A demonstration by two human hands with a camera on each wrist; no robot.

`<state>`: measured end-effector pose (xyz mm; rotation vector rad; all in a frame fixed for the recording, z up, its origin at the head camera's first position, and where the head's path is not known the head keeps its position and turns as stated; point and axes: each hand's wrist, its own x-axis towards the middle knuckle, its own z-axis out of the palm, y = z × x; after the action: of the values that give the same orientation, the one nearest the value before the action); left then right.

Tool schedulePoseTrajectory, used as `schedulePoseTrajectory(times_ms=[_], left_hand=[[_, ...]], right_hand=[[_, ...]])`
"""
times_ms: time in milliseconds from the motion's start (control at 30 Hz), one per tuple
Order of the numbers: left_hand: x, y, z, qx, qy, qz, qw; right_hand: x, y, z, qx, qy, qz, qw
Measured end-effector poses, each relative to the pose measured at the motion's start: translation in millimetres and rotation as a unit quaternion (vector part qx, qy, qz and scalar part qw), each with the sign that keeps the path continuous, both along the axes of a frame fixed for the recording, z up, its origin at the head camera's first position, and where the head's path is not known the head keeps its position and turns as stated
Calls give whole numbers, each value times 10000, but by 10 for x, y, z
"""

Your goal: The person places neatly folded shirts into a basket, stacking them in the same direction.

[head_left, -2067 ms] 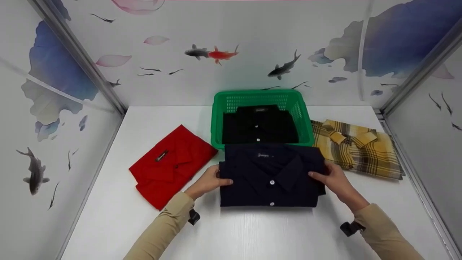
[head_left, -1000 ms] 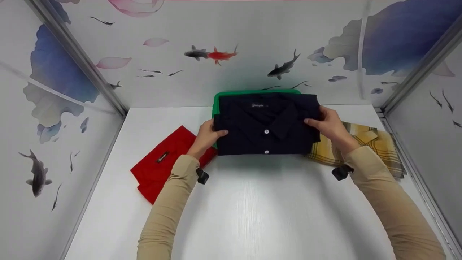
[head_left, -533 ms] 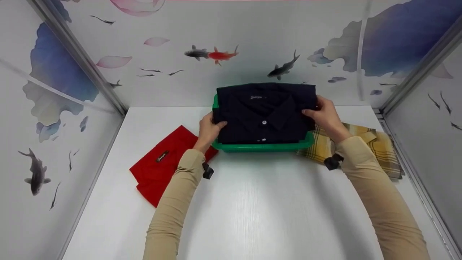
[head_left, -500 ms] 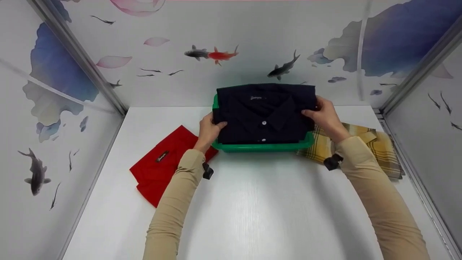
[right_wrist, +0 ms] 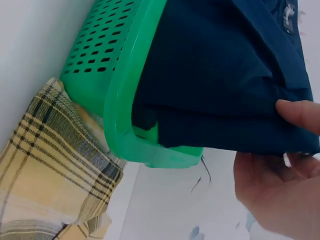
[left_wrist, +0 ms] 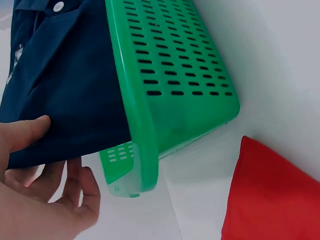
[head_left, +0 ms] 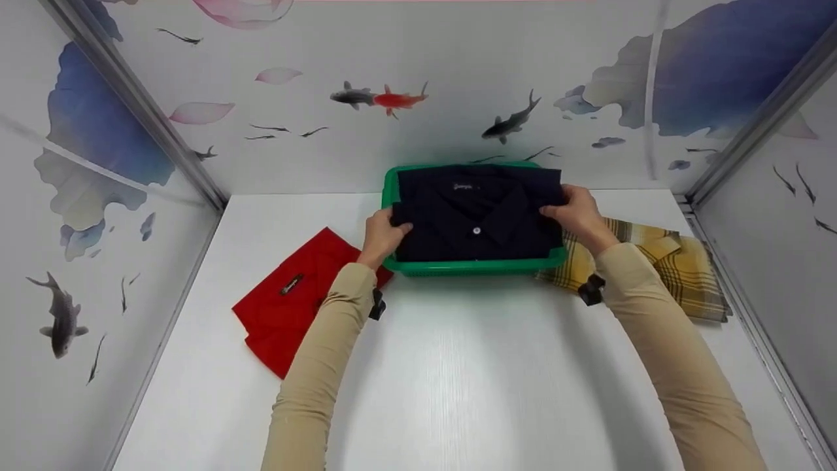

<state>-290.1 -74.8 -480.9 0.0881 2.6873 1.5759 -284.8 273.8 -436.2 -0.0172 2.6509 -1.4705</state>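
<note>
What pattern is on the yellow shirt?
The yellow shirt has plaid with dark lines, clearest in the right wrist view.

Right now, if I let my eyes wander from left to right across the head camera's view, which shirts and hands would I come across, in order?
Red shirt → left hand → navy shirt → right hand → yellow plaid shirt.

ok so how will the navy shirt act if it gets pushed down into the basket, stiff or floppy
Probably floppy: the navy shirt is folded cloth with soft creases. It may slide out of its fold, since stepped layers show at its edge in the right wrist view. It could also catch on the basket, whose opening it nearly spans.
</note>
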Motion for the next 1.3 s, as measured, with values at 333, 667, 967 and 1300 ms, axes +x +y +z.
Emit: schedulePoseTrajectory(times_ms=[333,667,967,1300], left_hand=[[-4,-7,36,-320,-466,13,9984],[10,-234,-14,187,-333,369,9986],[71,-464,-111,199,-304,426,9984],[319,-780,-186,-139,-415,203,9988]], right_hand=[[-57,-93,-134,130,-325,-203,9992],[34,-4,-229,-126,-247,-336,9991],[121,57,-295,-102,-209,-367,9991],[456,244,-271,155,-17,-5,9999]])
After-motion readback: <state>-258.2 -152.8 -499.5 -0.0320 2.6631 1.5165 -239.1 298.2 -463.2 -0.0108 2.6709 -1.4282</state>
